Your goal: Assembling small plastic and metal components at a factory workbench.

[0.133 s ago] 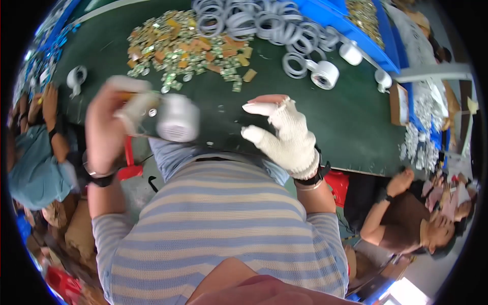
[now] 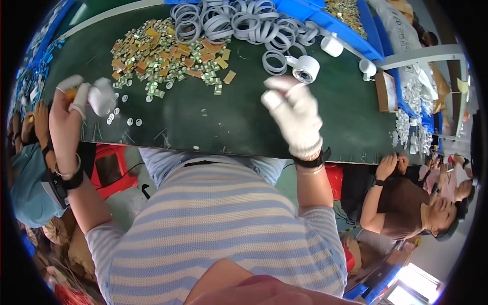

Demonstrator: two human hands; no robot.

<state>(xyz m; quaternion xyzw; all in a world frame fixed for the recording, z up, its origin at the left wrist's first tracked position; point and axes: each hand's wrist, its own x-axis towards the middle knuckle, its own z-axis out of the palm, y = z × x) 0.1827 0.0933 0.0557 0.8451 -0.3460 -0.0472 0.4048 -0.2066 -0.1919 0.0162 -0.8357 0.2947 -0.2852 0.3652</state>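
At the far left of the green table, my left hand (image 2: 65, 114) is closed on a white round plastic housing (image 2: 103, 97), which is blurred by motion. White coverings wrap its thumb and finger. Small white discs (image 2: 130, 122) lie on the table beside the housing. My right hand (image 2: 297, 114), in a white knit glove with bare fingertips, reaches forward with thumb and fingers slightly apart and nothing seen between them. Just beyond its fingertips rests another white round housing (image 2: 305, 69) with a short stem and a dark inside, touching a grey ring (image 2: 274, 62).
Small green and orange circuit boards (image 2: 168, 56) are heaped at the back, with grey rings (image 2: 246, 25) piled beside them. Blue bins (image 2: 351, 33) line the back right, near two more white housings (image 2: 332, 46). Co-workers sit on both sides; a red stool (image 2: 109, 170) stands below left.
My left hand has carried the white housing leftward. My right hand has moved forward toward the other housing, its fingers closer together. The view has shifted, showing more small discs.
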